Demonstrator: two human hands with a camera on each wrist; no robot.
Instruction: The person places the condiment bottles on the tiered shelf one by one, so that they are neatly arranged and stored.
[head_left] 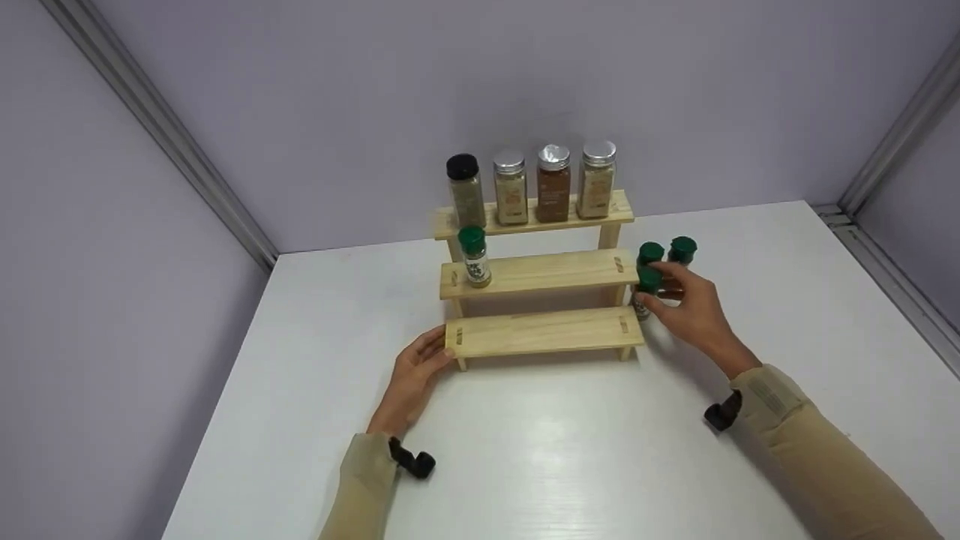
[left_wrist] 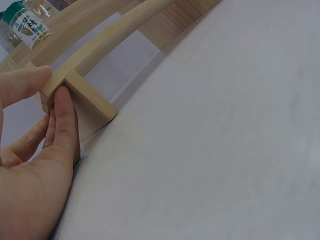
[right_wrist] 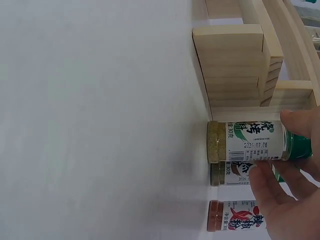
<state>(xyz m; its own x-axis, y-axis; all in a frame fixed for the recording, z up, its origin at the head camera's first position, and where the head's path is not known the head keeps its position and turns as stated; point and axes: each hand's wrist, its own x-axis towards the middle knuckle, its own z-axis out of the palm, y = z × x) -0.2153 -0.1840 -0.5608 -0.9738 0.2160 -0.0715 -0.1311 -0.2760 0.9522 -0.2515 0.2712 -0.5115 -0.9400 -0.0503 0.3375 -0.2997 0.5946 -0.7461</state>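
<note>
A three-tier wooden spice rack stands on the white table. At the left end of its lowest shelf, my left hand pinches the board, thumb on top and fingers below against the leg. Beside the rack's right end, my right hand grips a green-capped spice jar near its cap, thumb on one side and fingers on the other. Behind that jar stand a second green-capped jar and a green-capped jar of red powder. Another green-capped jar sits at the left of the middle shelf.
On the top shelf stand a black-capped jar and three silver-capped jars, one of them holding reddish-brown powder. A pale wall rises close behind the rack. Metal frame rails run along the sides.
</note>
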